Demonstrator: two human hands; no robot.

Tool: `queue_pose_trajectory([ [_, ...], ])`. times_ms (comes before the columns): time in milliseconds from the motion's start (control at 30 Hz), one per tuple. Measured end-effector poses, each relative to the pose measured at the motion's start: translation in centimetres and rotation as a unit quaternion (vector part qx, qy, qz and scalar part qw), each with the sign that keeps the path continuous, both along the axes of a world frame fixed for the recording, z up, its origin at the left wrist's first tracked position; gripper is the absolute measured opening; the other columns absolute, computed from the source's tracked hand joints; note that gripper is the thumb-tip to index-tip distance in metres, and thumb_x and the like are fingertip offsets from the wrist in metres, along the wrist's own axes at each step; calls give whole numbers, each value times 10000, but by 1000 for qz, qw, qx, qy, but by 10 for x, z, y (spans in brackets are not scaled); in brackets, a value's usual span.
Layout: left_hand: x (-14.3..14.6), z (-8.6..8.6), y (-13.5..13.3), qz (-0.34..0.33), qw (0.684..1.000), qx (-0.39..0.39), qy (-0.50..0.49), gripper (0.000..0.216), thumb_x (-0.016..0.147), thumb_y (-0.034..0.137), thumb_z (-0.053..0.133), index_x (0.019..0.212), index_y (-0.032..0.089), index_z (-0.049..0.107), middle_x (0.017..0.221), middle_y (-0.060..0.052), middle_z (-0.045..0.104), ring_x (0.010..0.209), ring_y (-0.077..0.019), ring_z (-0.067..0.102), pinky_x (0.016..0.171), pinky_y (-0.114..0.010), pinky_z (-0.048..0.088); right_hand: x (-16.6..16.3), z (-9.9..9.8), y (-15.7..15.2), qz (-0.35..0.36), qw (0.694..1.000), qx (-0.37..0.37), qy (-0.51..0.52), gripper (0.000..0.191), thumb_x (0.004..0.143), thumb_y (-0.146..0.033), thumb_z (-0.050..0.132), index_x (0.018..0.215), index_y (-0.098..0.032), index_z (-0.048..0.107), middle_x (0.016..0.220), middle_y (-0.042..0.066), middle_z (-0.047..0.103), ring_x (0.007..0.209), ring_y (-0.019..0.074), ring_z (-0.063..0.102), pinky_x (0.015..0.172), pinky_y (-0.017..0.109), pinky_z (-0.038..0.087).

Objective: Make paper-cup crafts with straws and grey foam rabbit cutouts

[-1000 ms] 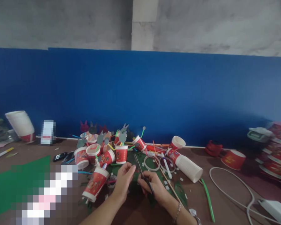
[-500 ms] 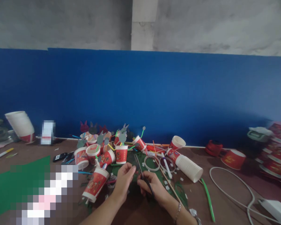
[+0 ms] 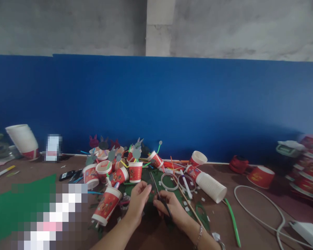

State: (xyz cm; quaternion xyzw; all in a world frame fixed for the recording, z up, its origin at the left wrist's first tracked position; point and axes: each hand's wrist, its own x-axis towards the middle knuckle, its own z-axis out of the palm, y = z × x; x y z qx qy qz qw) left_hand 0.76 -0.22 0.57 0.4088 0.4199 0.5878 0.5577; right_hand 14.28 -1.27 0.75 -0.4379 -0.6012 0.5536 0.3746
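My right hand (image 3: 168, 204) is closed around dark-handled scissors (image 3: 159, 193), their thin blades pointing up and away, near the table's middle. Just left of the blades, my left hand (image 3: 140, 198) is closed in a pinch. Whatever its fingertips hold is too dark to tell from the green paper (image 3: 169, 181) behind. A red paper cup (image 3: 135, 171) stands beyond my left hand, with a grey animal-head cutout above its rim. Another red cup (image 3: 107, 205) leans to the left of that hand. Two tape rolls, one a clear ring (image 3: 169, 182), lie past the scissors.
More decorated cups (image 3: 90, 175) crowd the back left. A stack of paper cups (image 3: 211, 186) lies on its side at right, near a white marker (image 3: 185, 185), a green pipe cleaner (image 3: 233, 224) and a looped white cable (image 3: 261, 201). A green sheet (image 3: 21, 205) covers the left.
Both hands and the scissors keep nearly the same place. The view has shifted very slightly.
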Motion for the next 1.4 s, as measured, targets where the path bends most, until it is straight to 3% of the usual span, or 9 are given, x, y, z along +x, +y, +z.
queue_pose_trajectory([
  [233,0,-3,2,0,1000,-2,-15,326,682,426,662,663,175,455,537,37,573,379,-19,272,385,-164,147,0,0,1,0,1000,10,-18,350,655,-472,689,659,-157,536,423,-67,473,367,63,401,380,178,307],
  [800,1,3,-3,-16,1000,-14,-19,321,662,412,672,696,180,453,531,50,567,362,-17,297,386,-158,160,1,3,0,6,1000,-10,-3,381,645,-510,683,679,-160,534,430,-66,483,374,68,420,383,177,316],
  [1400,0,4,-4,-75,995,-43,-53,280,648,321,656,630,191,409,488,91,443,373,-21,272,375,-157,121,2,-1,0,27,999,-10,28,410,654,-529,673,745,-147,554,486,-54,521,416,71,447,437,191,363],
])
